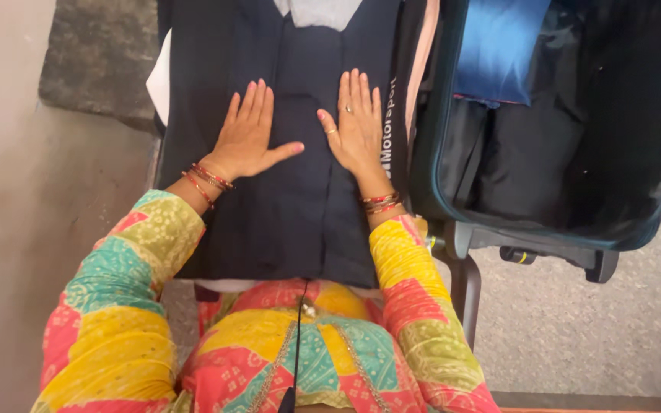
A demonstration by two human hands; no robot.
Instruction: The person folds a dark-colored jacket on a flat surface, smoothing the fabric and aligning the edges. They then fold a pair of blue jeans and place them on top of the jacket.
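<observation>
Dark navy garment [284,206] spread flat, folded lengthwise, centre seam vertical, just beside open suitcase [652,222].

The table [174,164], mostly covered, carries a dark navy garment [300,191] spread flat, with white fabric [160,76] showing at its left edge. The speckled grey floor [575,336] carries an open dark suitcase [644,229] just beside the table.

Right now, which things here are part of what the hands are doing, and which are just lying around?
In hand:
- dark navy garment, laid flat
- left hand and right hand, both pressed flat on it

Lying about:
- open suitcase to the right
- blue fabric and black clothes inside it
- grey mat
</observation>
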